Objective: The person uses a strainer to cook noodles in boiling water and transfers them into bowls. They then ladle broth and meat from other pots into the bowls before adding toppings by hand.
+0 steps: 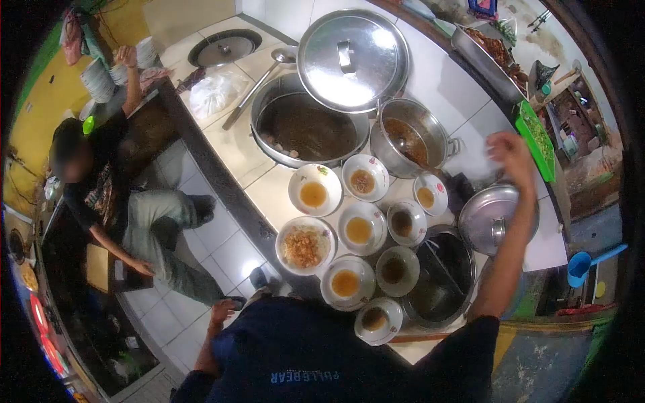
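My right hand is raised over the right side of the counter, slightly blurred. Its fingers look apart, with nothing visible in them, near a green tray of chopped greens. Down at my left side hangs my left hand, fingers partly hidden; a dark object beside it may be a shoe. Several small bowls stand before me, most with brown broth, such as a bowl in the middle. One larger bowl has crumbly brown topping. Behind them are a wide pot of dark liquid and a smaller pot of brown broth.
A large metal lid leans across the pots, beside a ladle and a plastic bag. Right of the bowls are a divided dark pot and another lid. Across the tiled floor sits another person, one arm raised.
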{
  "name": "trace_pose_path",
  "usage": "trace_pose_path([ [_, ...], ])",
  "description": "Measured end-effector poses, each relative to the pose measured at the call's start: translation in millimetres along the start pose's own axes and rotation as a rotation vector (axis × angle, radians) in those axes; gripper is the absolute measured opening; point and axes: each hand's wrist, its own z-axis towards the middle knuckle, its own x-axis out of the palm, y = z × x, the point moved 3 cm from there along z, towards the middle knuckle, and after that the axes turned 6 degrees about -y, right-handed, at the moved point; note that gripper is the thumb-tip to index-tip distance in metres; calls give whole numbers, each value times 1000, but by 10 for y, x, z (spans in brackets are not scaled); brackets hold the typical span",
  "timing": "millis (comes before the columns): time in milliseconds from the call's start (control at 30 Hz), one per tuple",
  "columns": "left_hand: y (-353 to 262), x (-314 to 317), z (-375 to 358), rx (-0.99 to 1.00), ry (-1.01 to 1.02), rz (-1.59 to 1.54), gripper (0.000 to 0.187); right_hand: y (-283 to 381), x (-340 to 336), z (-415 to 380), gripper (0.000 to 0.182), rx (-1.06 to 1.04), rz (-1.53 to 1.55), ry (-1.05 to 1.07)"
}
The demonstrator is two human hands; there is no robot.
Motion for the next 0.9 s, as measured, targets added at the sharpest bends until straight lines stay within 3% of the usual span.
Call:
trace_pose_path([
  [67,173,-102,260,219,261,-186,42,364,-348,-44,21,-46,-15,-148],
  [133,292,-162,448,352,696,-456,52,730,-349,-195,22,-117,-113,-211],
  [200,-12,-3,109,203,174,-38,37,883,43,-439,19,-247,34,-102],
  [233,-325,144,-238,59,-28,129,32,795,343,-559,13,-210,170,-57],
  [267,-103,45,-9,151,70,54,32,1055,646,-778,10,-51,-2,61],
  [333,305,-144,404,322,277,-110,32,1029,1181,-990,13,-245,-40,340],
  [367,261,-132,342,307,199,-81,31,832,1512,-1093,15,-234,163,393],
  [433,42,-29,11,267,44,-25,31,765,2075,-1268,13,-202,14,501],
  [533,-421,140,-418,17,-119,128,29,657,2799,-1552,13,-354,98,523],
  [633,-328,65,-298,-25,-29,-77,29,668,3215,-1648,13,-385,57,522],
  [733,-484,158,-490,89,-133,90,30,653,3441,-1653,14,-350,-94,592],
  [900,-357,109,-463,27,-85,-67,28,695,3592,-1665,13,-368,-112,609],
])
